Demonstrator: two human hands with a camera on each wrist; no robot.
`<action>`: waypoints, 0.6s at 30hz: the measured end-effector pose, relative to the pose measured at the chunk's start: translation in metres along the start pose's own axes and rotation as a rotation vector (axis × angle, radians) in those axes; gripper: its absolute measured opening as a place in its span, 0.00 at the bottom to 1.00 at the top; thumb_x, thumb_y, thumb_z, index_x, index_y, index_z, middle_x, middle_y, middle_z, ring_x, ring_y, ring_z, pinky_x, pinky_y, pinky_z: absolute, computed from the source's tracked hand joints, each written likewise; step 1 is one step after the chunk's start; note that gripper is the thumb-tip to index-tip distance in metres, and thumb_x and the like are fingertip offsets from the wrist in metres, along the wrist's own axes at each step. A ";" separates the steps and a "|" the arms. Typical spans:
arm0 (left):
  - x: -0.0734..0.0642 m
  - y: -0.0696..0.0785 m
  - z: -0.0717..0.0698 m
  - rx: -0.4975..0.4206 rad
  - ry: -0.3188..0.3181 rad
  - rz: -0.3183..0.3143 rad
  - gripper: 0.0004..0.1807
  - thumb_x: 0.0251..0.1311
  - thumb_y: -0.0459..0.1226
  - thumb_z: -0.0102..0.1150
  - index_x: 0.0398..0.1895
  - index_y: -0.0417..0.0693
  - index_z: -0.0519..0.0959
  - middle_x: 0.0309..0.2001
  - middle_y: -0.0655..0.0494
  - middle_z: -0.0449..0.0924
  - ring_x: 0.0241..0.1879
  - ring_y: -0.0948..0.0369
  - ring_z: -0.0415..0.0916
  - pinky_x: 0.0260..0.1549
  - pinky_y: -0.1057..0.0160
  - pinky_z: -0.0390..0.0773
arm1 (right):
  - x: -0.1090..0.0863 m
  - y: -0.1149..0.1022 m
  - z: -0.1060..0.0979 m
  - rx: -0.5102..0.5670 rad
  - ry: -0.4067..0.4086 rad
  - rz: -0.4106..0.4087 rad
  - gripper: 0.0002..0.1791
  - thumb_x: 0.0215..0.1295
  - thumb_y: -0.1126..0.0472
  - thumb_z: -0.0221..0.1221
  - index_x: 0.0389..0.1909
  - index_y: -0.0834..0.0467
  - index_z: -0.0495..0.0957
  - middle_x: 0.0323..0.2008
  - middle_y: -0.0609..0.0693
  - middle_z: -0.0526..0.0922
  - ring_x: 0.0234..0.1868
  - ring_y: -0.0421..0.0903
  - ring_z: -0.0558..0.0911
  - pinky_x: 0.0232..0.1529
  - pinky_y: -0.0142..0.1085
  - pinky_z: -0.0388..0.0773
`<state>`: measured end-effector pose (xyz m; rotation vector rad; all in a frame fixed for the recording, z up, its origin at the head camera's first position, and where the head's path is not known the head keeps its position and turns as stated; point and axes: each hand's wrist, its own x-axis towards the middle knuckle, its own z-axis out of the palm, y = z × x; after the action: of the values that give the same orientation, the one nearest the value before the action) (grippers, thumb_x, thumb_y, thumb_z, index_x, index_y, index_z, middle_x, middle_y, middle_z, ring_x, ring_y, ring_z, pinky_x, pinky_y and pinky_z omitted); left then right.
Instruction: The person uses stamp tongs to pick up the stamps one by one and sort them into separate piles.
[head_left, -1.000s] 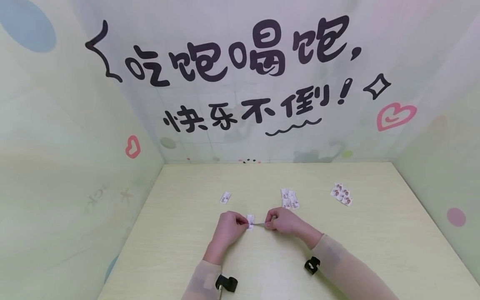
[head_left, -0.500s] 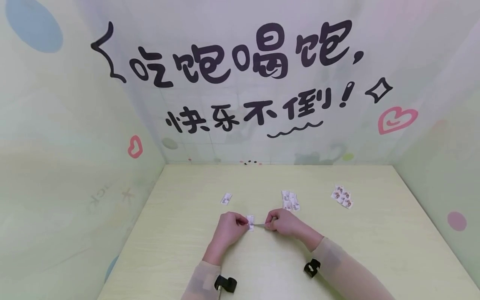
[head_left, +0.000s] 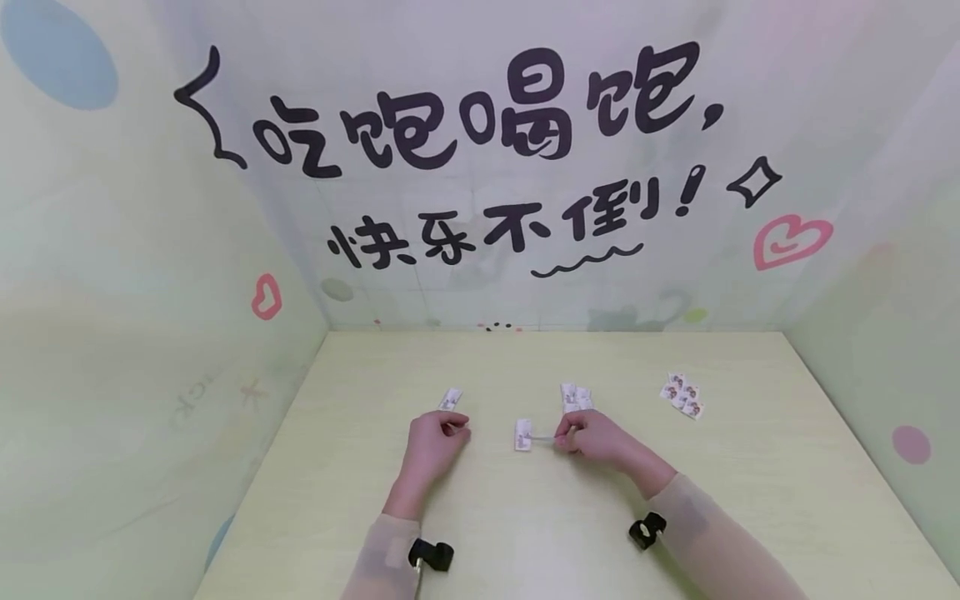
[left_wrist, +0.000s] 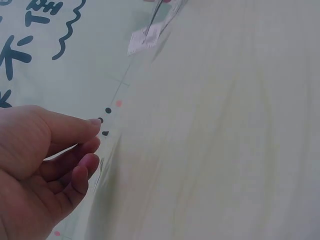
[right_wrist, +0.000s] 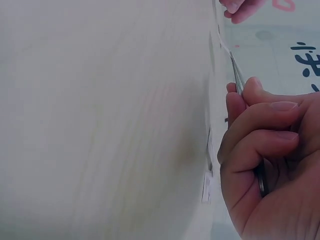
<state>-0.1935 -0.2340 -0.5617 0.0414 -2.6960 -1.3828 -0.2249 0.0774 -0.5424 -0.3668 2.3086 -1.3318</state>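
Observation:
My right hand (head_left: pixel 592 437) pinches slim metal tweezers (right_wrist: pixel 236 70) between thumb and forefinger. At the tweezers' tips is a small white printed packet (head_left: pixel 522 435), upright in the head view and also seen at the top of the left wrist view. My left hand (head_left: pixel 435 446) holds nothing; its fingers are loosely bent, with the thumb near the forefinger. Just beyond the left fingers lies another white packet (head_left: pixel 451 398), its lower part hidden by the hand.
Past the right hand a group of similar packets (head_left: pixel 574 397) lies on the pale wooden table (head_left: pixel 495 533), partly covered by that hand. Farther right is a cluster of several packets (head_left: pixel 682 395) with reddish prints. A printed cloth wall (head_left: pixel 480 292) stands along the back edge.
My left hand has let go of the packet and moved left, toward the lone packet. My right hand has shifted right and slightly away, carrying the packet on the tweezers.

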 end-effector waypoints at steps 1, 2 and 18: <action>0.002 -0.002 -0.002 -0.003 0.008 0.004 0.09 0.61 0.29 0.73 0.44 0.41 0.91 0.34 0.57 0.85 0.30 0.60 0.76 0.28 0.63 0.78 | -0.001 0.001 -0.003 0.010 0.002 0.003 0.02 0.69 0.66 0.65 0.37 0.61 0.84 0.28 0.49 0.78 0.30 0.44 0.72 0.33 0.35 0.70; 0.004 -0.003 -0.003 -0.003 0.015 0.009 0.09 0.62 0.29 0.73 0.44 0.41 0.91 0.34 0.57 0.86 0.30 0.60 0.76 0.29 0.63 0.78 | -0.003 0.003 -0.006 0.015 0.004 0.004 0.02 0.69 0.66 0.65 0.38 0.62 0.83 0.28 0.49 0.78 0.30 0.44 0.72 0.32 0.35 0.70; 0.042 -0.020 -0.020 0.056 0.050 0.026 0.09 0.63 0.29 0.72 0.45 0.39 0.91 0.34 0.54 0.85 0.33 0.59 0.77 0.32 0.61 0.78 | -0.026 0.024 -0.050 0.029 0.056 0.049 0.04 0.71 0.64 0.65 0.40 0.62 0.83 0.28 0.49 0.79 0.26 0.43 0.70 0.29 0.34 0.69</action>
<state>-0.2335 -0.2655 -0.5628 0.0450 -2.6838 -1.2813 -0.2273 0.1379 -0.5352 -0.2655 2.3259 -1.3668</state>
